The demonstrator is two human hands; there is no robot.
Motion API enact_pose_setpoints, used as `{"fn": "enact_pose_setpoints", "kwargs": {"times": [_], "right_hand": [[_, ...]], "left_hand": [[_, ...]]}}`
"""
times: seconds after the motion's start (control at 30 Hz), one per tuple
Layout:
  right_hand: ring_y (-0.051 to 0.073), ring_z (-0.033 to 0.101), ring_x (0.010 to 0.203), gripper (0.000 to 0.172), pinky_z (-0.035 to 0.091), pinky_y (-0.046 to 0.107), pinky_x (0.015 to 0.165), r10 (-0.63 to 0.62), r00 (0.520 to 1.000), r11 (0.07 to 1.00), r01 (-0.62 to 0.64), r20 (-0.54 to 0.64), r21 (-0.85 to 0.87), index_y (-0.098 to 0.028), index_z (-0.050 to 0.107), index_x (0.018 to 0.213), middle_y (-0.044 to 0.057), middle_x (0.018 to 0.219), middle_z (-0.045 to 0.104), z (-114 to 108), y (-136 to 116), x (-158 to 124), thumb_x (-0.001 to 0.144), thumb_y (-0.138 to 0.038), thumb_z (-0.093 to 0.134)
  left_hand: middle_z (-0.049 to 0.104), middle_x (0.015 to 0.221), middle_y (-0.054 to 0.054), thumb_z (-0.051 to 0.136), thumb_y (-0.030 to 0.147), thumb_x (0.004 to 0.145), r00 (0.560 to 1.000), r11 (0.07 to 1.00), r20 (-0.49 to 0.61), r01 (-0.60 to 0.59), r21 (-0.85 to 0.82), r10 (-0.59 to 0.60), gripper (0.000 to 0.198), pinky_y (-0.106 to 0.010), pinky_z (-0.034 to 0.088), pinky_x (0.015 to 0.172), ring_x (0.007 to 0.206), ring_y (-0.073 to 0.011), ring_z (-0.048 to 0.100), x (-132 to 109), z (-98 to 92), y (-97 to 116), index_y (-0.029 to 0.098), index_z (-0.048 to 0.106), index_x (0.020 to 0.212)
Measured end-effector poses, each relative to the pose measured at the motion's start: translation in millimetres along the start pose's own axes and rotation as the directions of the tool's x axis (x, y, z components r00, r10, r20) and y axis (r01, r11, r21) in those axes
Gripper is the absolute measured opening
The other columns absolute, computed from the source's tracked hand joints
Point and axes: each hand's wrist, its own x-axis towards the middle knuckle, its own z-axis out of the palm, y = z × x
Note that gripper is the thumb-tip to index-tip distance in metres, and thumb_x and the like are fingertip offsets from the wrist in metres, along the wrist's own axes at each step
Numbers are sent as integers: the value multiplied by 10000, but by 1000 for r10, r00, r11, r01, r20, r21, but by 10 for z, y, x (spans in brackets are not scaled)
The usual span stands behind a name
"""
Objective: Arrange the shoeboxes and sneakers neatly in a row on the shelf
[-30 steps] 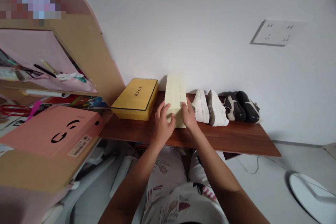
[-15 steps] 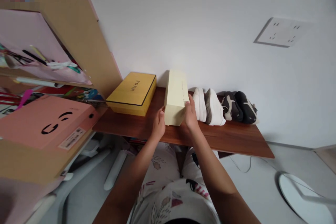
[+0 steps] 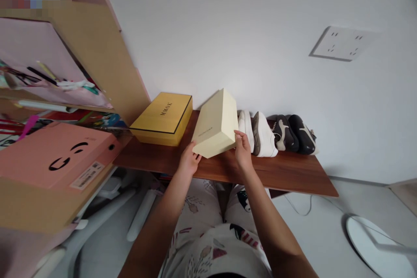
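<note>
A cream shoebox (image 3: 213, 121) is tilted over the brown wooden shelf (image 3: 156, 156), its right side raised. My left hand (image 3: 189, 159) grips its lower left corner, fingers partly beneath it. On the near right edge, my right hand (image 3: 243, 147) holds the box between thumb and fingers. To the left lies a yellow shoebox (image 3: 164, 115) marked MMOK. White sneakers (image 3: 265, 139) stand just right of my right hand, followed by a pair of black shoes (image 3: 302, 134) with pale stripes.
A pink box (image 3: 58, 152) lies on the desk (image 3: 32, 202) at the left, below shelves of small items. A wall socket (image 3: 342, 43) is at upper right. On the floor at lower right is a white round base (image 3: 374, 243) with a cable.
The cream shoebox has gone from standing on its narrow side to leaning left, its broad face now visible. My left hand has shifted left and down with it; my right hand moved slightly right.
</note>
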Motion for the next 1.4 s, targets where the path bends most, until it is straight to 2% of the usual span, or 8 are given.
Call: {"fn": "enact_pose_setpoints", "kwargs": {"times": [0.1,0.23,0.4,0.6,0.73,0.93,1.17,1.4], "right_hand": [[258,541,1262,597,422,443,1080,55,998,997,-55,2,53,-239,547,1355,83,1358,602,60,78,-142,909,-624,446],[268,434,1398,680,319,466,1176,93,995,994,-96,44,59,-231,537,1401,79,1485,505,129,132,-255,893,-676,464],[283,405,1424,720,277,497,1200,110,991,993,-113,80,32,-237,552,1402,66,1467,527,167,170,-280,847,-695,546],[275,468,1377,664,304,489,1185,114,990,990,-120,80,68,-228,619,1330,52,1393,599,222,288,-282,867,-690,511],[264,499,1351,643,322,462,1176,124,989,989,-130,81,71,-216,655,1270,51,1377,613,277,362,-290,872,-693,492],[248,515,1331,633,349,445,1155,110,991,991,-115,78,65,-243,635,1291,41,1381,612,369,420,-223,888,-695,450],[254,523,1312,634,340,463,1147,149,987,988,-152,63,34,-234,638,1277,55,1367,620,417,522,-111,883,-692,446],[250,588,1221,614,403,435,1093,100,990,991,-108,98,74,-233,656,1243,59,1243,694,415,468,-79,855,-687,511]], "left_hand": [[696,1189,-62,713,354,805,994,994,-20,-106,29,106,253,-296,522,850,1071,-185,663,-18,-36,107,256,662,1033],[694,1200,-56,716,321,798,975,973,-51,-211,96,216,274,-316,521,879,1104,-199,652,-19,-67,181,249,657,1056],[702,1186,-72,721,313,813,939,933,0,-341,117,344,297,-340,518,940,1114,-205,652,-9,-82,168,232,665,1093],[709,1162,-97,746,315,798,900,894,78,-436,103,429,382,-364,518,971,1087,-223,666,110,-84,129,197,666,1153],[703,1175,-105,759,324,792,882,873,77,-471,129,465,412,-370,506,996,1071,-216,669,195,-101,136,195,663,1171],[692,1201,-103,744,360,812,869,855,96,-495,154,486,395,-381,480,1039,1126,-213,649,265,-93,180,211,666,1171],[684,1224,-109,753,385,807,850,833,100,-527,169,517,413,-372,456,1059,1137,-206,642,338,-73,181,199,659,1164],[700,1129,-114,735,425,805,818,777,67,-566,275,571,379,-365,475,1020,1081,-212,654,332,-56,199,163,661,1069]]}}
